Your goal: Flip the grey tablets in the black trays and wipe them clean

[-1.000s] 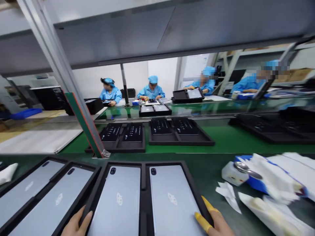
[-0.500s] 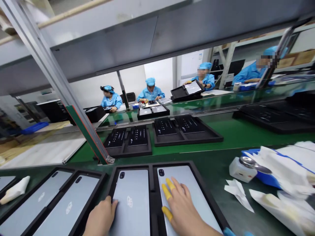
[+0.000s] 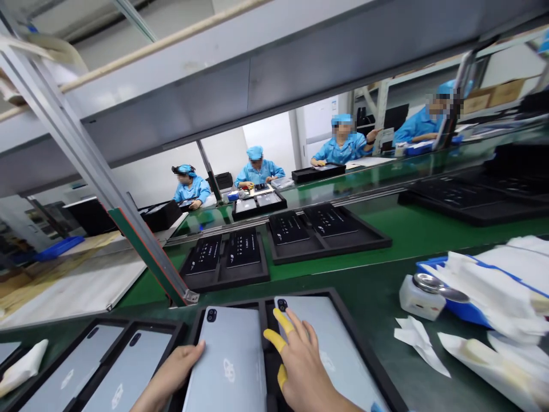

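Lifting the left tablet by its edge, your left hand grips it so it tilts up out of the tray, while your right hand lies open and flat on the right tablet, seemingly steadying it.

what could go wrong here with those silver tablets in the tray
The left tablet looks raised at its near edge, held only at its side by the left hand; it might slip and knock the black tray. The right hand lies flat on the right tablet, and only some fingertips wear yellow cots, so bare skin could smudge the back.
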